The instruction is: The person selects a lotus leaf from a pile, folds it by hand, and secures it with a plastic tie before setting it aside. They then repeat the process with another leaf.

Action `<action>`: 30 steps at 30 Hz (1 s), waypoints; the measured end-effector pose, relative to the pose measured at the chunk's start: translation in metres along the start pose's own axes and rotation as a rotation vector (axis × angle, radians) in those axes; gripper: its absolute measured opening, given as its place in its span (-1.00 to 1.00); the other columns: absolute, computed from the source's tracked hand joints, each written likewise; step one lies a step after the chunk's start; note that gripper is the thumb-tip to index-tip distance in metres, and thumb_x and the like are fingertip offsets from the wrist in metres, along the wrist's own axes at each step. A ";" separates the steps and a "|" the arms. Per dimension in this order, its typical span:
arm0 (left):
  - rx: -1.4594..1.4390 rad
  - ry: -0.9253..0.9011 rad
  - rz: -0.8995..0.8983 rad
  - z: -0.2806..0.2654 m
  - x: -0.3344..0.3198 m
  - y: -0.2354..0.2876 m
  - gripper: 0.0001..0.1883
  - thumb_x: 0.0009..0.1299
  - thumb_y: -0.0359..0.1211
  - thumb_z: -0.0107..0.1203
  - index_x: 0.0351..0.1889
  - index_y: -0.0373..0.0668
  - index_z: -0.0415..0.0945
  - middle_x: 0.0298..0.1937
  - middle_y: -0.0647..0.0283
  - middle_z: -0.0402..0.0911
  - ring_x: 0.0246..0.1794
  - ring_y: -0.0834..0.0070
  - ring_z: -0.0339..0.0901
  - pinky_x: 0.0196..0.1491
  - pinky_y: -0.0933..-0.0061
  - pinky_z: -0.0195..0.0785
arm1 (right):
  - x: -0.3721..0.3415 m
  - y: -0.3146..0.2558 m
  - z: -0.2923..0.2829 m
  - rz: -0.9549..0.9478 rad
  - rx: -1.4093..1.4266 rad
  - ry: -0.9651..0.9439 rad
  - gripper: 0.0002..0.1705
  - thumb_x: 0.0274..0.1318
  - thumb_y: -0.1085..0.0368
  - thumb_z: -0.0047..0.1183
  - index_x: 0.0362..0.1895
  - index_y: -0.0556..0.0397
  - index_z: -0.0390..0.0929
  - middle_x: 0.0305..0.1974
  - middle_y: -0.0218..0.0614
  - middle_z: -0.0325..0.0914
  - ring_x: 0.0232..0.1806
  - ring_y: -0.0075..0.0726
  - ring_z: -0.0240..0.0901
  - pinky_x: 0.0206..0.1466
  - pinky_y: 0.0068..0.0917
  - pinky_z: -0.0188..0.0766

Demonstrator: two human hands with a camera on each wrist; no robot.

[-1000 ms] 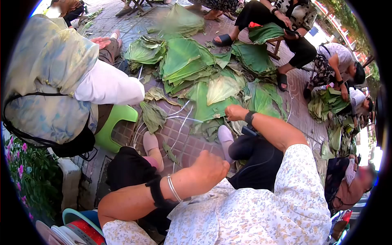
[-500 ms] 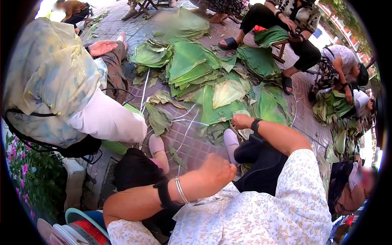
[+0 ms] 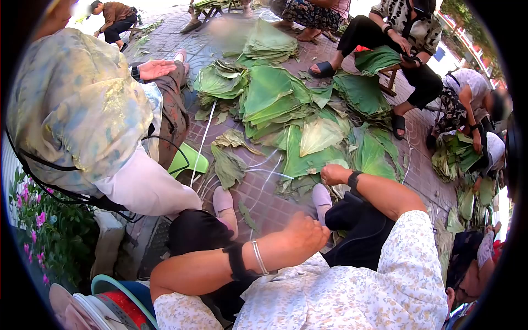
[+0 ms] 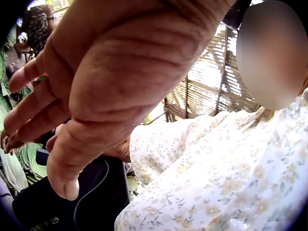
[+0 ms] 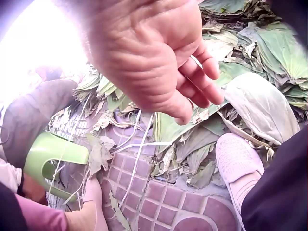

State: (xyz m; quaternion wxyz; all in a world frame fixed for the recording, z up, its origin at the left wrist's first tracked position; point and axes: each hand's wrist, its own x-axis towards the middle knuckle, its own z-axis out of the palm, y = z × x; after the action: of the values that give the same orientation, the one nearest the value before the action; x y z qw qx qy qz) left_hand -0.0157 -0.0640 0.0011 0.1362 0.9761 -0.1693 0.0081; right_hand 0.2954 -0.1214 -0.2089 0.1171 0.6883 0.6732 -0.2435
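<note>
My left hand (image 3: 302, 239), with a silver bracelet behind it, hovers over my lap with nothing in it. In the left wrist view its fingers (image 4: 41, 101) hang loosely extended above my dark trousers. Further forward, my right hand (image 3: 335, 175) is held over my knee and also carries nothing. The right wrist view shows its fingers (image 5: 195, 79) slightly bent, above the leaves. Beyond it, a pale dry leaf (image 3: 320, 136) lies on top of broad green leaves (image 3: 300, 159). White straps (image 5: 139, 144) trail over the paving beside the leaves.
Leaf stacks (image 3: 269, 93) cover the paving ahead. To the left sits a person in a patterned top (image 3: 82, 110), by a green stool (image 3: 190, 159). Another person's black sandal (image 3: 399, 124) is at the right. Tubs (image 3: 118, 300) and pink flowers (image 3: 41, 219) flank my left side.
The head view has turned, shifting the scene rightward. The neighbour's white sleeve has come down beside my left knee, covering part of the stool. Both my hands remain without anything held.
</note>
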 end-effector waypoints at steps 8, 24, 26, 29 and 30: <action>0.040 0.055 0.008 0.003 -0.001 0.001 -0.80 0.09 -0.36 0.06 -0.34 -0.21 0.39 -0.48 0.27 0.49 -0.47 0.38 0.51 -0.41 0.37 0.16 | -0.003 0.004 0.003 0.010 0.116 0.029 -0.87 -0.31 0.29 0.07 -0.55 0.03 0.49 -0.52 -0.08 0.51 -0.36 0.12 0.47 -0.37 -0.11 0.36; 0.134 0.095 0.026 -0.004 -0.006 0.002 -0.72 0.09 -0.35 0.04 -0.26 -0.27 0.42 -0.48 0.27 0.46 -0.45 0.43 0.44 -0.38 0.39 0.12 | -0.003 0.000 0.006 0.048 0.045 -0.049 -0.80 -0.21 0.20 0.12 -0.49 0.05 0.59 -0.42 -0.12 0.56 -0.28 0.02 0.51 -0.27 -0.14 0.47; 0.136 0.133 0.035 -0.002 -0.008 0.002 -0.72 0.09 -0.34 0.04 -0.25 -0.27 0.42 -0.47 0.26 0.47 -0.45 0.42 0.45 -0.37 0.39 0.13 | -0.004 -0.002 0.004 0.037 0.037 -0.053 -0.80 -0.22 0.20 0.12 -0.49 0.05 0.59 -0.42 -0.12 0.56 -0.27 0.03 0.51 -0.27 -0.14 0.47; 0.094 0.051 0.015 -0.007 -0.008 0.003 -0.71 0.08 -0.34 0.05 -0.25 -0.27 0.42 -0.47 0.27 0.48 -0.43 0.42 0.46 -0.37 0.38 0.15 | -0.003 -0.003 0.001 0.046 0.042 -0.066 -0.81 -0.23 0.21 0.12 -0.50 0.05 0.58 -0.42 -0.11 0.55 -0.27 0.03 0.50 -0.27 -0.14 0.47; 0.104 0.065 0.020 -0.006 -0.009 0.003 -0.71 0.08 -0.35 0.06 -0.25 -0.27 0.42 -0.47 0.27 0.48 -0.43 0.42 0.46 -0.37 0.38 0.15 | -0.004 -0.003 0.001 0.054 0.045 -0.071 -0.81 -0.23 0.21 0.12 -0.50 0.05 0.58 -0.42 -0.11 0.55 -0.27 0.04 0.50 -0.27 -0.14 0.47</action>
State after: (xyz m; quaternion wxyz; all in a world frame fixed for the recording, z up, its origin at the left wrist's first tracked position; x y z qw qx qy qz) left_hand -0.0249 -0.0626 0.0071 0.0908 0.9793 -0.1737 0.0497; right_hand 0.2927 -0.1251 -0.2078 0.1321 0.6997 0.6441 -0.2796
